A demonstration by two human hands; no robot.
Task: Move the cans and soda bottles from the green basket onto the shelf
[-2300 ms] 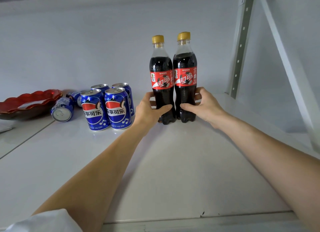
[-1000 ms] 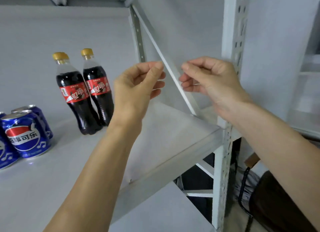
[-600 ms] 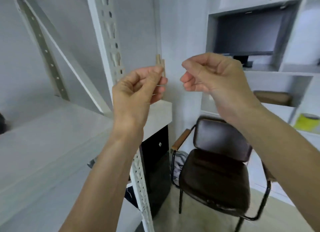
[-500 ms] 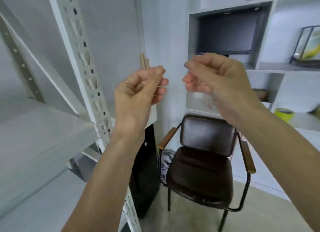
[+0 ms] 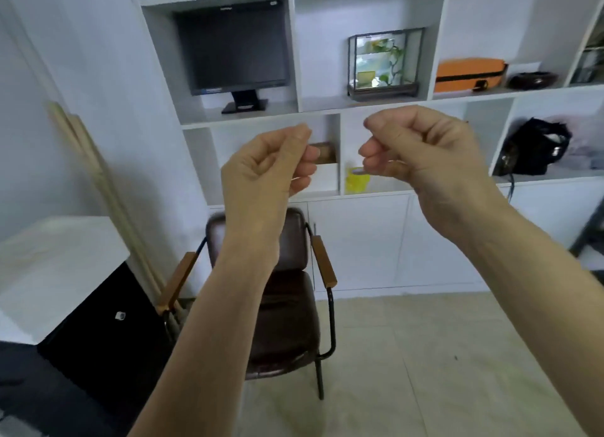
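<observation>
None of the cans, soda bottles or the green basket lay in our view at this moment. We held both hands up in front of us, well apart from any surface. Our left hand [image 5: 271, 168] was loosely curled, thumb tip resting against the fingers, with nothing in it. Our right hand [image 5: 415, 149] was curled the same way, fingers folded in toward the palm, also empty; a small gap stayed between the two hands.

Behind the left forearm stood a dark brown chair [image 5: 287, 312] with wooden armrests on the tiled floor [image 5: 425, 355]. To the left a white-topped black cabinet [image 5: 81, 306] stood beside some pale wooden slats [image 5: 98, 188] leaning on the wall. Beyond the hands ran a white wall unit [image 5: 359, 240] with open cubbies: a black monitor [image 5: 233, 44], a glass terrarium [image 5: 384, 62], an orange case [image 5: 469, 74], a black bag [image 5: 532, 149], and a yellow object [image 5: 354, 181] just below our right hand.
</observation>
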